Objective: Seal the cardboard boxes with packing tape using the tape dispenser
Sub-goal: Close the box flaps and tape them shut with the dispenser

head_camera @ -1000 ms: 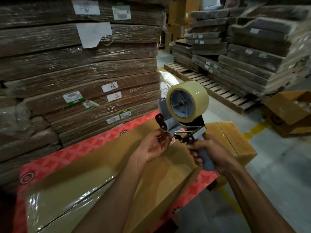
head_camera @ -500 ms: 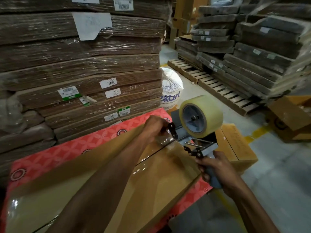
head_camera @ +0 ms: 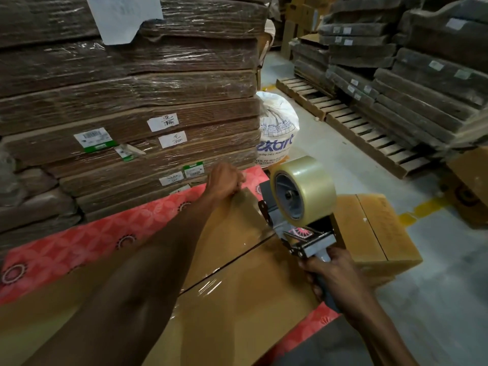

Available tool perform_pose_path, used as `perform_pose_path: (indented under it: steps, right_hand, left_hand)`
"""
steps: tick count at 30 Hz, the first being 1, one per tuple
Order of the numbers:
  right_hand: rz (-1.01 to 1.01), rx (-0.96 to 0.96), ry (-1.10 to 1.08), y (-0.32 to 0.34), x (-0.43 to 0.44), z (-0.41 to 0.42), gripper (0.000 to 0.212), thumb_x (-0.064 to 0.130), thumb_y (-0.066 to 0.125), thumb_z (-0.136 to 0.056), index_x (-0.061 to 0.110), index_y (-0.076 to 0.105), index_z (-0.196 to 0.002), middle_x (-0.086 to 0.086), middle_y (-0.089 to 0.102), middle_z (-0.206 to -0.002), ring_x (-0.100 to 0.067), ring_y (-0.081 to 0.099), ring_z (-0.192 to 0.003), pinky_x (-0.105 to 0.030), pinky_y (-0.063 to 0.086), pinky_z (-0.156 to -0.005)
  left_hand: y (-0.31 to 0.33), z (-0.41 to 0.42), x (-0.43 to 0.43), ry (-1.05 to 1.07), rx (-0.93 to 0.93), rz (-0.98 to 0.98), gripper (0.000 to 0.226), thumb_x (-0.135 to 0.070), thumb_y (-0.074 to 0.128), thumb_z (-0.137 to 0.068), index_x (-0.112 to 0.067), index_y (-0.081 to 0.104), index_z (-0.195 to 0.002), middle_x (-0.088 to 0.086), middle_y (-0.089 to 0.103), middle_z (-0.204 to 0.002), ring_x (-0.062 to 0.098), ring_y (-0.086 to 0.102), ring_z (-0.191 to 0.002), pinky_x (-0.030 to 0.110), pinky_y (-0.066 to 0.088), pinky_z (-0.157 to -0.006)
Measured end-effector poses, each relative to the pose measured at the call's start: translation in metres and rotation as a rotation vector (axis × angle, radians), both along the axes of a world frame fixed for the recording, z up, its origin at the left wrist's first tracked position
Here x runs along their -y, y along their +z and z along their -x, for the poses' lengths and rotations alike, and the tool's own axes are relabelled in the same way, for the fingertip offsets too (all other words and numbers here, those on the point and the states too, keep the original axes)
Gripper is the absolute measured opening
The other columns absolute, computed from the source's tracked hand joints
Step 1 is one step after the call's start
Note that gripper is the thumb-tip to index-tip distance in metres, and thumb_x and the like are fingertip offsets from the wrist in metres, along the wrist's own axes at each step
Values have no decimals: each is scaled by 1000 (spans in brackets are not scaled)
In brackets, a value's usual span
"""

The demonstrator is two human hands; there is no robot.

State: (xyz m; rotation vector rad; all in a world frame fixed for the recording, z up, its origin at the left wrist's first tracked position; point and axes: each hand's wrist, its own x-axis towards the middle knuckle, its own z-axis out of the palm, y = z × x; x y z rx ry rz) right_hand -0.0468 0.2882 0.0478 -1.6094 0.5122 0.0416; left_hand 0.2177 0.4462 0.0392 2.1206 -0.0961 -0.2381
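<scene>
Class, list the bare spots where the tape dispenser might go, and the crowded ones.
Free: large box top between left forearm and right hand; red cloth beside the wrapped stacks; smaller box top. Crowded: far edge, where left hand pinches tape by the tape dispenser.

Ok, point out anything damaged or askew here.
The white paper sheet on the wrapped cardboard stack has a torn lower edge, and one green-edged label lower down sits crooked. The box and tape dispenser look fine.
</scene>
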Motion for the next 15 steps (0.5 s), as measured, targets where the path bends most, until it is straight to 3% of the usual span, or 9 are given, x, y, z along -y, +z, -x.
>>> perform_pose_path:
  steps: [3,5,8,12,15]
  right_hand:
    - [-16,-21,-2,-2,0,-6,21,13,75,-77,9,57,-67,-10,49,-55,-22,42,-43,-30,29,-47]
    - [-14,-30,9,-4,1,-7,21,13,75,-78,9,57,-67,-9,50,-55,-22,42,-43,-30,30,-47]
    - [-18,-44,6,-7,3,-8,20,9,74,-80,8,58,-67,-10,50,-55,-22,42,-44,-31,30,-48]
    - [-2,-67,0,-9,4,-9,30,4,71,-84,16,59,-60,-8,51,-54,-21,42,-44,-32,31,-48]
    - [29,-86,13,-7,3,-9,28,7,71,-85,15,59,-60,-7,52,-54,-22,42,-45,-33,31,-49]
  left_hand:
    - [-11,-3,-1,5,25,-5,27,2,58,-92,-5,73,-70,23,74,-82,31,70,-70,42,60,-73]
    - [-19,-5,-2,-2,0,-15,20,0,61,-91,-1,77,-78,18,76,-83,28,73,-76,36,61,-75]
    - [-22,-5,-3,-7,-53,-24,17,-8,65,-92,1,79,-89,13,77,-87,15,68,-69,17,53,-64]
    - [-22,-6,-3,25,-118,4,20,-11,72,-85,3,75,-98,17,75,-100,21,67,-82,34,56,-85]
    - [-20,-9,-2,50,-239,-36,25,-16,80,-75,-3,77,-96,14,76,-99,22,70,-89,42,58,-91]
